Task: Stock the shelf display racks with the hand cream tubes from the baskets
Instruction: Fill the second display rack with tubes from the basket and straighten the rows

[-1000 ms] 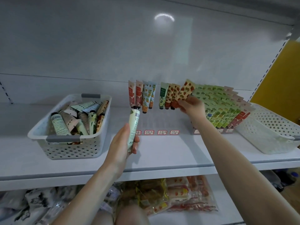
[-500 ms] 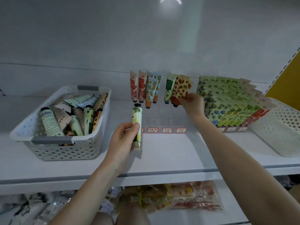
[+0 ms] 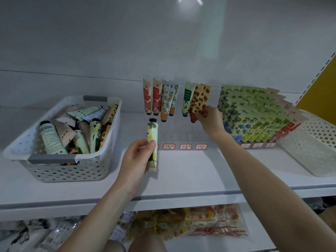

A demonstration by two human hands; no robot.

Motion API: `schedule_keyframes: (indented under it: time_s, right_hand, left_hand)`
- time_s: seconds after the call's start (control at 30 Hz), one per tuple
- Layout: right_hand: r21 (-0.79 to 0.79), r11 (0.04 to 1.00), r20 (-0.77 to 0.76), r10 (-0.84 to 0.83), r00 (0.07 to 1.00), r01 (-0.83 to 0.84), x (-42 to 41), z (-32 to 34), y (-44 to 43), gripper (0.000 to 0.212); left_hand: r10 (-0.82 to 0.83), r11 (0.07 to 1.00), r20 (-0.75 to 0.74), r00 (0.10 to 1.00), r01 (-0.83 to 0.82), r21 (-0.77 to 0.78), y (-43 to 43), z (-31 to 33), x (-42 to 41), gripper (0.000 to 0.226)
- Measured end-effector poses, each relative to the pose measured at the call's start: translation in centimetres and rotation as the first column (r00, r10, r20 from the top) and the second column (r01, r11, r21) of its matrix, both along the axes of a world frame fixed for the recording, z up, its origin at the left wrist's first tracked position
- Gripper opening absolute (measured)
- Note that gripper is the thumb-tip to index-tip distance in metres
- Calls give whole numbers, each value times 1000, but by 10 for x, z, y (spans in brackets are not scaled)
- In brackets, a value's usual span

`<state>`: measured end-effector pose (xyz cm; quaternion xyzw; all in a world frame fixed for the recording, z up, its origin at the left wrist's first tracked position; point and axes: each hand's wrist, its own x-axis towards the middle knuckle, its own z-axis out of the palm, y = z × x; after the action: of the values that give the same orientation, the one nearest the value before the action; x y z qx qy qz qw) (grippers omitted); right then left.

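**Lemon tube in the left hand, strawberry tube in the right**

The lemon-print tube (image 3: 152, 142) was upright, cap up, just in front of the clear rack (image 3: 181, 136). The left hand (image 3: 137, 158) had its grip curled round the lower half. The right hand (image 3: 211, 119) pinched a strawberry tube (image 3: 199, 100) in the rack's back row, maybe slotted in, hard to tell. A white basket (image 3: 54, 172) of tubes sat left on the shelf (image 3: 200, 176).
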<state>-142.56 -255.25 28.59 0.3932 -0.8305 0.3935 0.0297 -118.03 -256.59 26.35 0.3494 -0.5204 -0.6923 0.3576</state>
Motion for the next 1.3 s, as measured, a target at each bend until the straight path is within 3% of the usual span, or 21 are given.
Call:
schedule_keyframes:
  time_s: [0.23, 0.63, 0.9, 1.1, 1.2, 1.3]
  right_hand:
    - [55, 998, -35, -4, 999, 6, 1, 2, -2, 17]
    - [15, 999, -6, 32, 999, -31, 7, 4, 4, 9]
    - [2, 1000, 49, -21, 999, 21, 8, 5, 6, 26]
    - [-147, 986, 111, -67, 992, 83, 21, 13, 23, 27]
    - [-263, 962, 249, 139, 958, -72, 49, 28, 37, 18]
    - [-247, 918, 478, 394, 785, -310, 84, 47, 50, 24]
  left_hand:
    - [7, 1000, -1, 1000, -7, 6, -1, -1, -1, 11]
    - [-20, 1000, -9, 1000, 20, -12, -1, 1, 2, 17]
    - [-19, 999, -18, 1000, 18, -32, -1, 4, 3, 14]
    - [-55, 996, -51, 997, 52, -66, 1, 11, 7, 12]
    - [-85, 983, -12, 996, 82, -164, 5, 16, 11, 24]
    - [-91, 960, 30, 995, 96, -263, 10, 19, 14, 29]
